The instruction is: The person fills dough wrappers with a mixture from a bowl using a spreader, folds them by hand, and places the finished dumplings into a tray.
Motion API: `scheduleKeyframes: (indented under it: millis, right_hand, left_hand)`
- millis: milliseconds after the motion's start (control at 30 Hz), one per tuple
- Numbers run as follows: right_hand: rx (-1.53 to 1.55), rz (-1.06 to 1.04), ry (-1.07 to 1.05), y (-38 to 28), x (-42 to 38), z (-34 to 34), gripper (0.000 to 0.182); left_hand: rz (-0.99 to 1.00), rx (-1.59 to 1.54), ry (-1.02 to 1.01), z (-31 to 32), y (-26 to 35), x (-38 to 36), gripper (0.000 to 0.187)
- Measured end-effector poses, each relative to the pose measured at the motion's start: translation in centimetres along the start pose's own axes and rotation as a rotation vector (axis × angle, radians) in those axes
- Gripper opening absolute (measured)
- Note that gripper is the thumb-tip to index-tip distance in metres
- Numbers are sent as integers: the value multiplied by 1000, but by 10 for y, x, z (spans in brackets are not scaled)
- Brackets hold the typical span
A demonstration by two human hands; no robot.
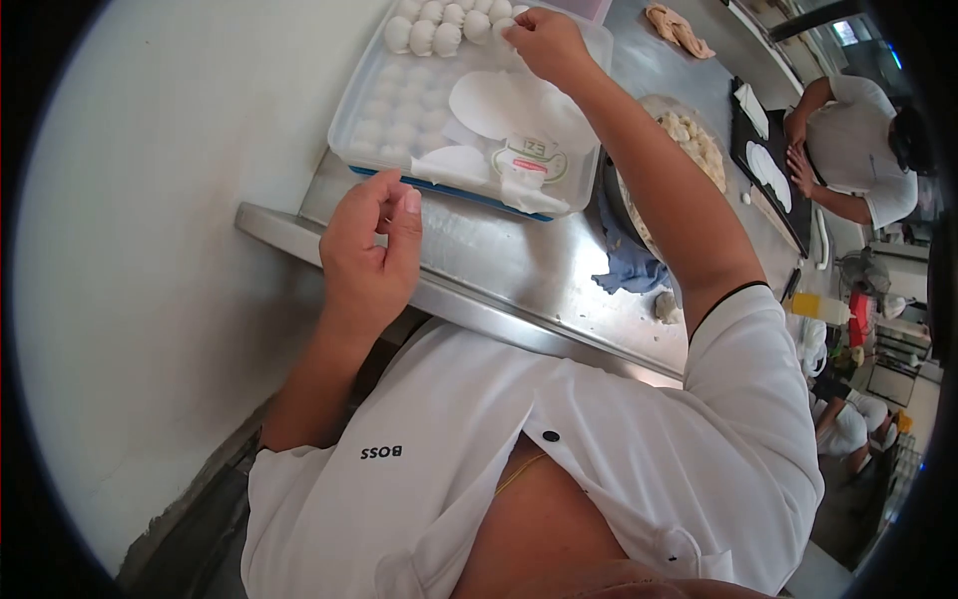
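Note:
Rows of round white dough balls [446, 38] sit at the far end of a translucent plastic container [339, 130]. My right hand [547, 45] reaches over that end, its fingers pinched on a white dough ball [503, 28] at the row's edge. More balls show dimly through the container's cloudy surface. On that surface lie white sheets [489, 105] and a wrapper with green and red print [529, 165]. Just off the container's near edge, my left hand [374, 250] is raised, fingers curled in and thumb bent toward them; nothing shows in it.
Beside my right forearm stands a bowl of pale, lumpy filling [694, 140], with a blue cloth [629, 260] below it. A tan cloth [679, 30] lies farther back. Across the steel table [499, 260], a co-worker [848, 140] handles white flat pieces on a black board [783, 175]. A wall is on my left.

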State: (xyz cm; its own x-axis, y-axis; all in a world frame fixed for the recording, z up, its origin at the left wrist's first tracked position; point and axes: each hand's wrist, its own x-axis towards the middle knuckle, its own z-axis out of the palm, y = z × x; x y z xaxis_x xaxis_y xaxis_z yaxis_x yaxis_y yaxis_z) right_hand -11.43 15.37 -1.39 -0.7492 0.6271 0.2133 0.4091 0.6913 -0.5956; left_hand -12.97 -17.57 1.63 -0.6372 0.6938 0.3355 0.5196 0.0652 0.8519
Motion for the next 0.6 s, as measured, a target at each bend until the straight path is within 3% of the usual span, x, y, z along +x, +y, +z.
scheduleKeyframes:
  millis: [400,600]
  right_hand:
    - [-31,47,165,-6,10,43,25]
    - [-69,109,93,-23,5,37,24]
  left_hand:
    - [80,-56,39,-3,-7,0,22]
    - [70,-69,38,-2,-8,-1,22]
